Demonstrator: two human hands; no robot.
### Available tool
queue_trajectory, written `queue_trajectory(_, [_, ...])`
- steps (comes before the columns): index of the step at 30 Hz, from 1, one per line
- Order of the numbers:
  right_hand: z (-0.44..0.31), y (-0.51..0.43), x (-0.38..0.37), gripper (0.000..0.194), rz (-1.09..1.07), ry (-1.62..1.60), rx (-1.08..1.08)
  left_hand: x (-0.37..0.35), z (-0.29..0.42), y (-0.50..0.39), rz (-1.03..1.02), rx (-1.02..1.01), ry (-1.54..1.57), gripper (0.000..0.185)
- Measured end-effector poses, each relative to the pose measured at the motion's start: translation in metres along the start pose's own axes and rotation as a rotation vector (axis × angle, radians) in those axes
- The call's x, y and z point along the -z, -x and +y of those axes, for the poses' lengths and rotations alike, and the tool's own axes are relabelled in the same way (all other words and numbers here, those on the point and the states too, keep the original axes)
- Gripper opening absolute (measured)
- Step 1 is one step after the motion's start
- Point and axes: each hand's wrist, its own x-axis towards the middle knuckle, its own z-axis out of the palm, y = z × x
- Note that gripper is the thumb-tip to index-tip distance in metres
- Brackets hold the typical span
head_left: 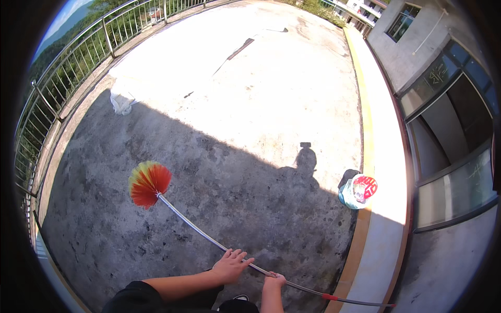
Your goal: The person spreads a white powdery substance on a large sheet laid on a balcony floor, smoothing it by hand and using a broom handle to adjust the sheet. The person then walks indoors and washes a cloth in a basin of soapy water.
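Note:
A long metal pole (199, 231) crosses in front of me, with a round duster head of red and yellow bristles (150, 184) at its upper left end. My left hand (231, 267) rests over the pole with its fingers partly spread; whether it grips is not clear. Lower and to the right, my right hand (275, 279) is closed around the same pole. Past that hand the pole runs on to a red joint (329, 297) and a thin dark end section at the lower right. Both sleeves are black or out of view.
A bucket or tub with a red-patterned top (357, 191) stands by the yellow edge strip (362, 117). A metal railing (105, 38) bounds the left side, near a white plastic bag (122, 103). Windows (450, 117) line the right wall. Dark debris (240, 49) lies on the sunlit concrete.

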Motion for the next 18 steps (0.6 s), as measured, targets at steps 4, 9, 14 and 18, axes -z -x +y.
queue_trajectory(4, [0.056, 0.073, -0.102, 0.006, -0.240, 0.132, 0.006, 0.000, -0.052, -0.021, 0.066, 0.212, -0.001, 0.038])
queue_trajectory(9, [0.107, 0.167, -0.185, 0.009, -0.643, 0.312, -0.228, 0.021, -0.129, -0.036, 0.464, 0.497, 0.091, 0.004])
queue_trajectory(14, [0.149, 0.205, -0.310, 0.007, -0.884, 0.556, -0.177, 0.045, -0.218, -0.035, 0.572, 0.714, 0.090, 0.010])
queue_trajectory(18, [0.174, 0.224, -0.443, 0.011, -1.108, 0.629, -0.165, 0.080, -0.279, -0.040, 0.642, 0.817, 0.134, 0.009])
